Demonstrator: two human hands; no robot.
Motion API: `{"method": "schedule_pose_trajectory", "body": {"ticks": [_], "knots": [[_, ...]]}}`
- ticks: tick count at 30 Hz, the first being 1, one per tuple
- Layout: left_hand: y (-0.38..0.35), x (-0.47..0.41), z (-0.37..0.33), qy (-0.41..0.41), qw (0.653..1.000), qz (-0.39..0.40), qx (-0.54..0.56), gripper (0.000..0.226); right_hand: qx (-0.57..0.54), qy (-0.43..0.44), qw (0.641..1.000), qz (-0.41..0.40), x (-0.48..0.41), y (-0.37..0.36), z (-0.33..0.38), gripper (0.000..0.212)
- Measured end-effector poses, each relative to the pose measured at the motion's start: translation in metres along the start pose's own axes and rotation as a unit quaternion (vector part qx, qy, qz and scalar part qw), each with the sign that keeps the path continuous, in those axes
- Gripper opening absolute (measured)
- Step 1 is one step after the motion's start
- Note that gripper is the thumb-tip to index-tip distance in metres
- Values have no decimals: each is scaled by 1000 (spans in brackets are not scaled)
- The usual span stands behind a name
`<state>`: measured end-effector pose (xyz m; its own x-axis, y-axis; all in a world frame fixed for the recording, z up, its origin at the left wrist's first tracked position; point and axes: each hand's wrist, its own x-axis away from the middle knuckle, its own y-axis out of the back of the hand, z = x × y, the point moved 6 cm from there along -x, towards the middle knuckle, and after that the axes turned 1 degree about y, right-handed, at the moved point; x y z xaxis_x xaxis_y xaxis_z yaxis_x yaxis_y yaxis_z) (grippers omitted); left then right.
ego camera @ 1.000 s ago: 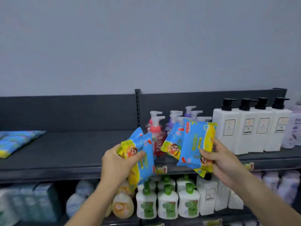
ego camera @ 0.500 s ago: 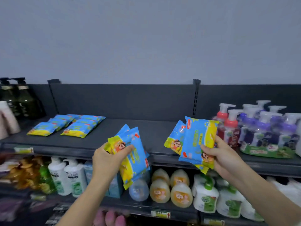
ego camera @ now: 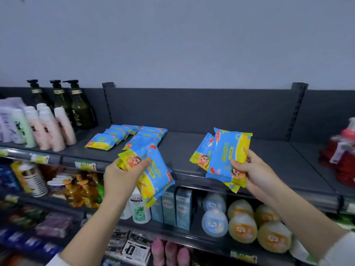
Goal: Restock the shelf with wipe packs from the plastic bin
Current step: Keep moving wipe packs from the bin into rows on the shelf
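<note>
at the frame's centre, the left hand [ego camera: 123, 175] and right hand [ego camera: 255, 173] each pinch wipe packs [ego camera: 228, 156]; best laid flat beside the shelved packs [ego camera: 123, 138] on the shelf [ego camera: 211, 150].

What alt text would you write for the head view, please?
The left hand and right hand each grip several blue-and-yellow wipe packs in front of a dark top shelf. More packs lie flat on it further left, beside dark pump bottles.

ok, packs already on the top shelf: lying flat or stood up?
Lying flat. The shelved wipe packs lie face up in two overlapping rows on the shelf; none stands on edge.
</note>
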<state>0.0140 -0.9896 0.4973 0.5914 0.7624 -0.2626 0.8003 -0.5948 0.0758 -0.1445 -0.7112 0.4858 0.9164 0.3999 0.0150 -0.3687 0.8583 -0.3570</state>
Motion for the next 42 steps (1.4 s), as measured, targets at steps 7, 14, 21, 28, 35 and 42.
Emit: {"method": "schedule_pose_trajectory", "body": {"ticks": [7, 14, 21, 28, 35, 42], "knots": [[11, -42, 25, 15, 999, -34, 26, 23, 22, -7, 999, 27, -51, -33, -15, 32], [5, -96, 44, 30, 995, -84, 48, 24, 71, -28, 994, 77, -123, -54, -19, 33], [-6, -140, 49, 28, 990, -138, 30, 28, 131, -69, 985, 89, -184, -74, -34, 27], [-14, -165, 57, 33, 987, -150, 56, 25, 164, -91, 978, 96, -216, -76, -45, 24], [-20, -193, 64, 53, 987, -115, 99, 34, 191, -112, 972, 73, -231, -71, -51, 22], [-26, -218, 76, 63, 993, -47, 93, 34, 287, -113, 950, -38, -235, -61, -56, 19]]}}
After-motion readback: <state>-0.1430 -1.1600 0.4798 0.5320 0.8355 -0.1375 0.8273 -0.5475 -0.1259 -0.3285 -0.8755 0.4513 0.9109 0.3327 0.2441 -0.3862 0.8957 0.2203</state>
